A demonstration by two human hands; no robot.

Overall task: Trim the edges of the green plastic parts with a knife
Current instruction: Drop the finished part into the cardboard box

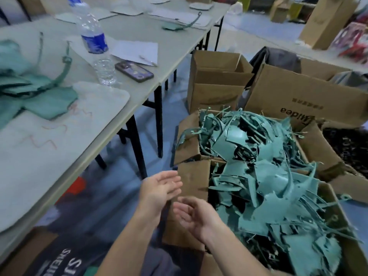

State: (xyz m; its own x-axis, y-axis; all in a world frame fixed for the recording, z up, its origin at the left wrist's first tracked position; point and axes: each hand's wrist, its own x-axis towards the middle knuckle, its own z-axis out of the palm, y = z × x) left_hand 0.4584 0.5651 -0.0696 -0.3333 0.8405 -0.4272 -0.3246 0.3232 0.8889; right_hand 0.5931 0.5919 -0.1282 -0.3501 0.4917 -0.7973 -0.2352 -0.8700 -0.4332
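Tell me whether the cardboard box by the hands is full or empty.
Full: the cardboard box is heaped above its rim with green plastic scraps, some hanging over the flaps.

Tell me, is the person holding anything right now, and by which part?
Nothing is held. The left hand and the right hand are both open and bare, palms up, beside the cardboard box of green plastic scraps.

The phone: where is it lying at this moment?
In the head view the phone lies face up on the grey table, left of centre and near its right edge, just right of the water bottle and in front of a white paper sheet.
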